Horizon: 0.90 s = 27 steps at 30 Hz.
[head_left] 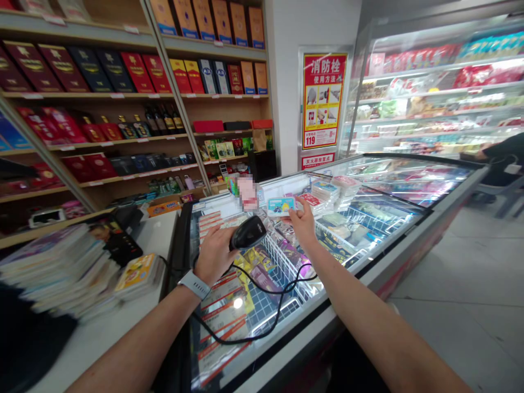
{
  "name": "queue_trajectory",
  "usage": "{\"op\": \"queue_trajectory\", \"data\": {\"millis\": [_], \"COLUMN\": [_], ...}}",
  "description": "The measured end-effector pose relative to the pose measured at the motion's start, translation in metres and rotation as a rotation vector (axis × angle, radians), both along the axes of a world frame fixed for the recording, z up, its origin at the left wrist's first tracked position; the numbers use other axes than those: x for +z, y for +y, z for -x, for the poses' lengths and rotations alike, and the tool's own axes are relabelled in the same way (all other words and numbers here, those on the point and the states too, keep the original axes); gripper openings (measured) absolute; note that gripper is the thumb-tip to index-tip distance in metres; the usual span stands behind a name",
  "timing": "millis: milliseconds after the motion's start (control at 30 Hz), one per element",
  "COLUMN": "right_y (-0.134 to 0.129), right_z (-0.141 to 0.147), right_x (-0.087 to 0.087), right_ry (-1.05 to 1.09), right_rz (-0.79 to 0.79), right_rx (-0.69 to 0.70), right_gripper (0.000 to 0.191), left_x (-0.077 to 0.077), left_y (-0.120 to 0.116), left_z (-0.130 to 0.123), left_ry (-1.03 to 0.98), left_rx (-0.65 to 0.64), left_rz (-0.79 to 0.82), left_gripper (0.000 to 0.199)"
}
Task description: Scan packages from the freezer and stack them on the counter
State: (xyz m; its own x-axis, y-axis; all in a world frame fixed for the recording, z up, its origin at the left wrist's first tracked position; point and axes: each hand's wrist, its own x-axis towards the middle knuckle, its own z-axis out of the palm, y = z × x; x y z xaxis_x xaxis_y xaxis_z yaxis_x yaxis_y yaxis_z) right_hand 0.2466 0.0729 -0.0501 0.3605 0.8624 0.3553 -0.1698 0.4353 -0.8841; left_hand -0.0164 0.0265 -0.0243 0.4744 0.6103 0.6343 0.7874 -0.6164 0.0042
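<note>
Shop shelves [102,95] of red, navy and gold gift boxes line the wall at 10 o'clock as we stand over a glass-topped chest freezer [409,159]. Our left hand [213,254], a white smartwatch [194,284] on its wrist, closes firmly around a black corded barcode scanner [248,233] at 12 o'clock. Our right hand [303,221] pinches a small pale-blue frozen-treat pack [281,206] between fingers and thumb, holding it up over the freezer just beside the scanner's head, not touching it. The scanner's black cable [254,338] loops down across the glass at 6 o'clock. Beneath the glass, white wire baskets [282,262] hold brightly wrapped packets, while stacks of similar packs [325,196] rise at 1 o'clock. Beyond our hands, a pixelated item [246,192] is too obscured to identify. At 9 o'clock, a white table [153,240] carries piles of booklets [53,267] and a black electronic device [123,243]. A red fire-hydrant instruction sign [323,101] hangs on the pillar at 1 o'clock, a lit refrigerated display case [434,93] glows at 2 o'clock, and a seated person [495,164] in dark clothing is at 3 o'clock, above the grey tiled floor [462,295].
</note>
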Motion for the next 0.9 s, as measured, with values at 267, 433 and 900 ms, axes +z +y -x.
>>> {"op": "queue_trajectory", "data": {"millis": [267, 433, 900], "right_y": [-0.0016, -0.0003, -0.0021], "right_z": [-0.0015, -0.0026, -0.0006], "right_x": [0.0021, 0.0018, -0.0019], "right_ry": [-0.035, -0.025, -0.223], "right_rz": [-0.013, -0.01, 0.063], "right_rx": [0.0, -0.017, -0.052], "right_gripper": [0.066, 0.047, 0.043], "left_x": [0.0029, 0.0036, 0.0013], "left_y": [-0.0018, -0.0019, -0.0008], "left_z": [-0.0009, -0.0014, -0.0003], "left_ry": [-0.004, -0.005, -0.007], "left_rx": [0.015, 0.038, 0.019], "left_rz": [0.024, 0.032, 0.023], "left_gripper": [0.033, 0.033, 0.031]}}
